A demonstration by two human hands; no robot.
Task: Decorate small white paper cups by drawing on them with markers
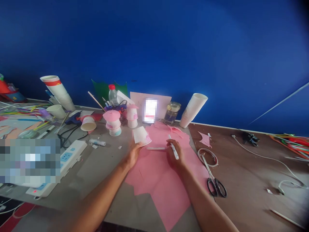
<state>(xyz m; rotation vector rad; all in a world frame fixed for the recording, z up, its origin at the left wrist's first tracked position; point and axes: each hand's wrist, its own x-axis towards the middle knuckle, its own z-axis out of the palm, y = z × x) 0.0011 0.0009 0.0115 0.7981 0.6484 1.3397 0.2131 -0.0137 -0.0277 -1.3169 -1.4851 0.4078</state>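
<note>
My left hand (pixel 133 154) is closed on the rim of a white paper cup (pixel 140 134) with a pink print, tilted above the pink paper. My right hand (pixel 178 158) grips a white marker (pixel 174 150) with dark lettering, its upper end pointing away from me. A thin white stick-like piece (pixel 155 148) lies between the hands, its right end by my right fingers; its kind is unclear. Under both hands spreads a large sheet of pink paper (pixel 164 180) with jagged cut edges. Scissors (pixel 216 185) with black handles rest at its right edge, partly over a roll of tape (pixel 201 154).
Behind stand a lit phone (pixel 150 111), a glass jar (pixel 172 112), a leaning stack of paper cups (pixel 193 109) and two pink-topped cup pieces (pixel 113 124). A white power strip (pixel 70 158) lies left. A white cable (pixel 265 158) crosses the right side. A blue wall (pixel 154 42) closes the back.
</note>
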